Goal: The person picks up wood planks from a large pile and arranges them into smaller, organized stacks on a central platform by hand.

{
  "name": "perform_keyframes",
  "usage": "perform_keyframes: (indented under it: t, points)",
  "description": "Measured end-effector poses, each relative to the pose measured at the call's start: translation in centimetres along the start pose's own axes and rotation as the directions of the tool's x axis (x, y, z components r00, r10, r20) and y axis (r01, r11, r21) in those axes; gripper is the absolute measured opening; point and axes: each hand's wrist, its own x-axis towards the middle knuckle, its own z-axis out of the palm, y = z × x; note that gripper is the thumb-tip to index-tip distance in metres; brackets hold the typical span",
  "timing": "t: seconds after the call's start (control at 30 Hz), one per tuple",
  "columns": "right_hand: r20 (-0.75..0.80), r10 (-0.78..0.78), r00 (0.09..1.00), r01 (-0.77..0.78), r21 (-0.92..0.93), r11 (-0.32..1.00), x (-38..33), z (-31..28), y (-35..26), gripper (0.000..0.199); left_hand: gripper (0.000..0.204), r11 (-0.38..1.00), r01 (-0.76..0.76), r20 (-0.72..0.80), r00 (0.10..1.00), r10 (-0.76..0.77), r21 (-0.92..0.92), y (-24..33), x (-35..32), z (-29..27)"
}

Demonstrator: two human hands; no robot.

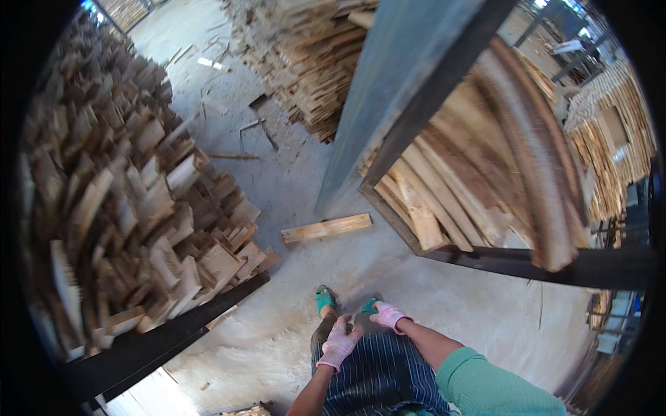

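Note:
My left hand (340,342), in a pink-and-white work glove, hangs in front of the dark striped apron (381,371). Its fingers are loosely apart and nothing shows in them. To its right is my right hand (390,317), gloved the same way, with fingers apart and holding nothing visible. Green sandals (324,298) show on the floor beyond my hands. Farther ahead, apart from both hands, a short wooden board (327,227) lies flat on the concrete.
A tall stack of wood pieces (159,229) fills the left on a dark metal beam (166,340). At right, long planks (479,166) sit in a metal frame (527,263). A grey-blue post (388,90) rises ahead, beside another wood stack (312,62). Scraps (232,155) litter the floor.

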Motion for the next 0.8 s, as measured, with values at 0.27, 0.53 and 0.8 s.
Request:
perform_keyframes:
  t: [0.27, 0.53, 0.8]
  points:
    - [-0.088, -0.141, 0.986, 0.118, -0.223, 0.968, 20.1, -3.5, -1.4, 0.061, 0.068, 0.986, -0.167, -0.028, 0.986, 0.167, 0.024, -8.5, 16.9, 5.0]
    - [-0.17, -0.067, 0.983, 0.002, -0.357, 0.934, 37.5, -8.1, -2.4, 0.061, 0.069, 0.846, -0.283, 0.192, 0.957, 0.218, 0.451, -5.4, 20.8, 0.4]
    - [-0.343, -0.094, 0.935, -0.123, -0.56, 0.82, 46.5, -10.9, -6.2, 0.094, 0.072, 0.785, -0.334, 0.305, 0.932, 0.194, 0.522, -3.8, 22.4, -3.5]
